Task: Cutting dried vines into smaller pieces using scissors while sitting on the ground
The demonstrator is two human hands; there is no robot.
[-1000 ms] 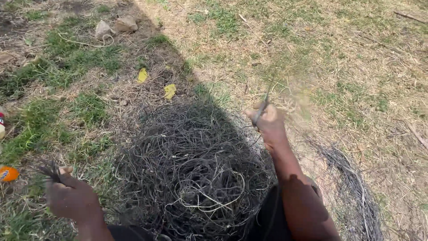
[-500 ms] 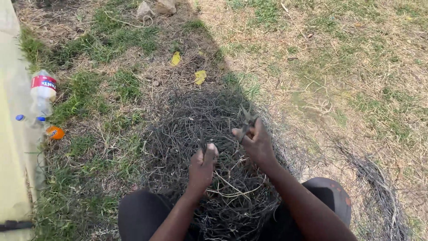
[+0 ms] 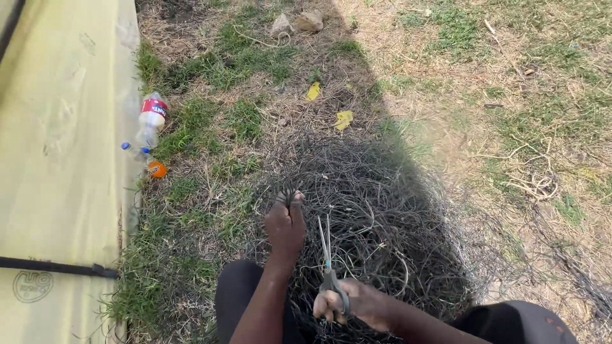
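A big tangled heap of thin dark wiry strands (image 3: 376, 216) lies on the grass in front of me, in shadow. My left hand (image 3: 285, 223) reaches into its near left side and pinches a small tuft of strands between the fingertips. My right hand (image 3: 347, 304) is lower, close to my lap, and grips a pair of scissors (image 3: 327, 258) by the handles. The blades point up and away from me, slightly apart, beside my left wrist. My knees in dark trousers frame the bottom of the view.
A yellow sheet or wall (image 3: 57, 172) fills the left side, with a black strap across it. Plastic bottles (image 3: 152, 121) and an orange cap (image 3: 157, 169) lie at its edge. Two stones (image 3: 296, 24) and yellow leaves (image 3: 343, 118) lie beyond the heap. Dry grass stretches right.
The view has swung left, bringing the yellow sheet in. My right hand has drawn back from the heap towards my lap with the scissors. My left hand has moved in and taken a tuft.
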